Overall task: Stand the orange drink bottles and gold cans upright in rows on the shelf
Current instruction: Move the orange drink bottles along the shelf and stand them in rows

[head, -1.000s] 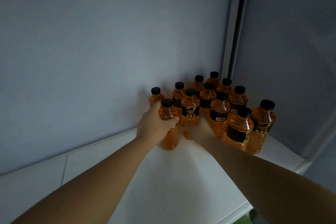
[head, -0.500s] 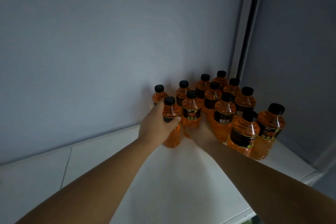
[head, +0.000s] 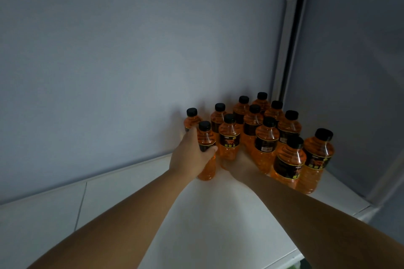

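Several orange drink bottles [head: 266,137] with black caps and dark labels stand upright in rows at the right back corner of the white shelf [head: 207,220]. My left hand [head: 190,157] is wrapped around the front-left bottle [head: 206,137], which stands on the shelf. My right hand [head: 239,167] is low against the bottle beside it [head: 229,137], covering its base, with the fingers hidden behind it. No gold cans are in view.
A pale blue back wall [head: 131,61] rises behind the bottles. A side panel [head: 349,72] closes the right side, with a metal upright [head: 284,50] in the corner. Bare shelf surface stretches to the left [head: 43,214].
Both hands stay on the same two bottles, which have not visibly moved. Only my view has shifted a little, showing more of the frame above.
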